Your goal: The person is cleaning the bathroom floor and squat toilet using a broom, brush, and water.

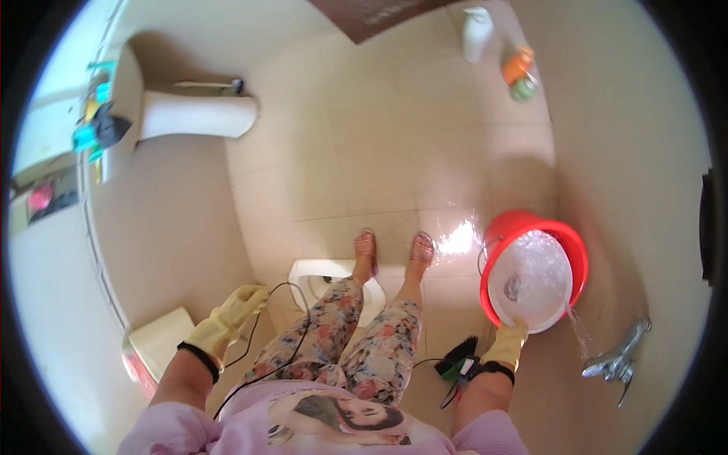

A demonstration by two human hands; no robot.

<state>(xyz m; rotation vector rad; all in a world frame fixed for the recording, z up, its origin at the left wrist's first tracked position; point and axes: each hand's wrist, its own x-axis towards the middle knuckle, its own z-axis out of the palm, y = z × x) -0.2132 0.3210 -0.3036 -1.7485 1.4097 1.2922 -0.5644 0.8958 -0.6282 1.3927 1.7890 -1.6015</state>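
Note:
In the head view my right hand [509, 345], in a pale yellow rubber glove, grips the near rim of a white basin [500, 273]. The basin is tilted in the mouth of a red bucket [578, 262], and splashing water fills part of it. A stream runs toward it from the silver wall tap [618, 364] at the right. My left hand [241, 305], gloved the same way, hangs at the left with its fingers loosely stretched and nothing seen in them. A thin black cable [307, 318] loops beside it.
Below my legs lies a white squat toilet [303, 267]. A black-bristled brush [459, 355] rests near my right forearm. Bottles, one white [476, 34] and one orange [518, 67], stand by the far right wall. A white pedestal sink [197, 115] is at the far left.

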